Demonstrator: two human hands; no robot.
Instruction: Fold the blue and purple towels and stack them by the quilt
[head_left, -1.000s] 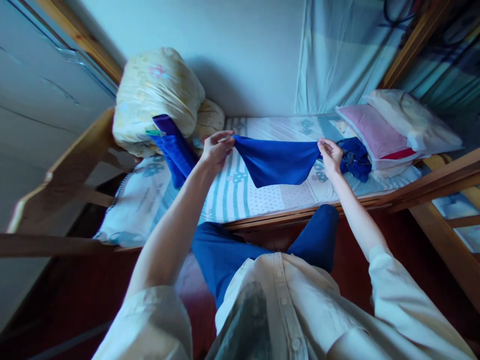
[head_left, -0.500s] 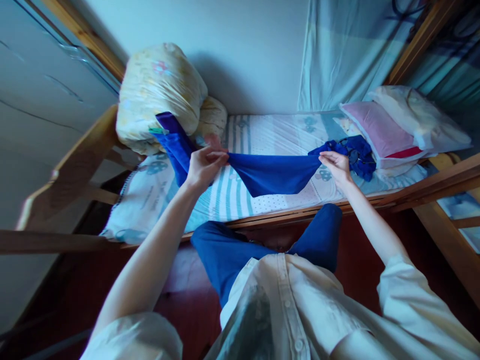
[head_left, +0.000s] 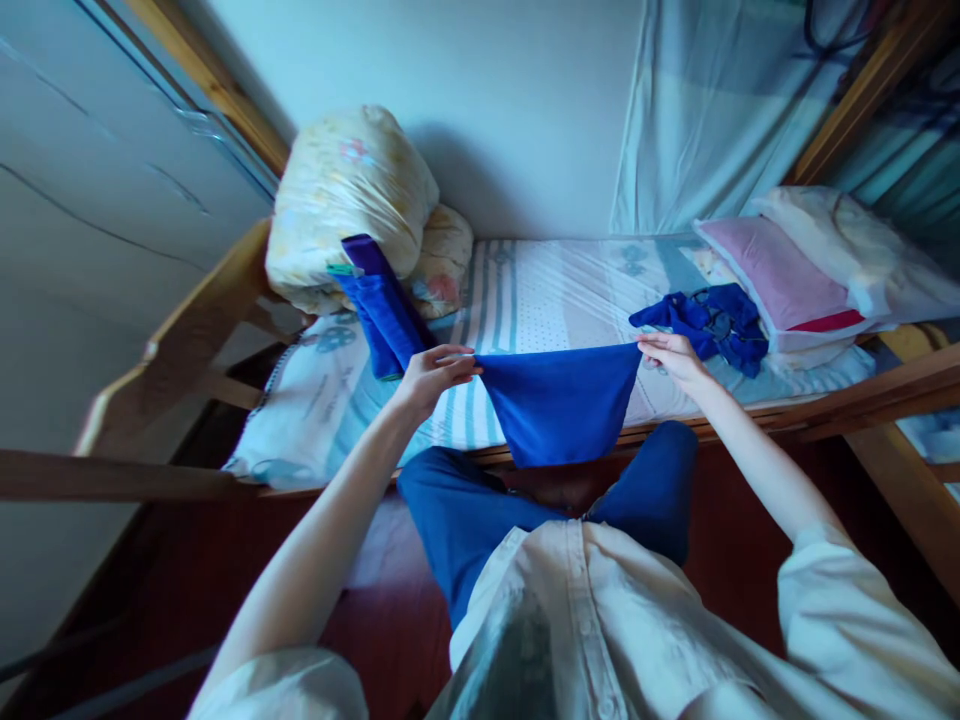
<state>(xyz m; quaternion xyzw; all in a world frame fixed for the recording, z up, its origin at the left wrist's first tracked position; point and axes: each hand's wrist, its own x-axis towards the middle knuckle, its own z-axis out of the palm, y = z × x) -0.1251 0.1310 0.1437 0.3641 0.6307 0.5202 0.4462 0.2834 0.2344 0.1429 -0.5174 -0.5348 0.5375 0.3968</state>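
A blue cloth (head_left: pixel 562 405) hangs stretched between my two hands, its top edge nearly straight and its lower part drooping over the bed's front edge. My left hand (head_left: pixel 439 375) pinches its upper left corner. At the upper right corner, the fingers of my right hand (head_left: pixel 671 357) are closed on it. Just beyond my left hand, folded blue cloths (head_left: pixel 382 315) lie in a stack against the bedding. Behind my right hand sits a crumpled pile of blue cloth (head_left: pixel 712 325).
The bed (head_left: pixel 525 290) has a patterned sheet and a wooden frame. A rolled yellowish quilt (head_left: pixel 349 210) fills its left end. Pink bedding in a clear bag (head_left: pixel 780 265) lies at the right end. A pale curtain (head_left: pixel 675 110) hangs behind.
Both hands have come lower and nearer to me with the blue cloth. Its lower part, swung out before, now hangs further down. The view has shifted slightly.
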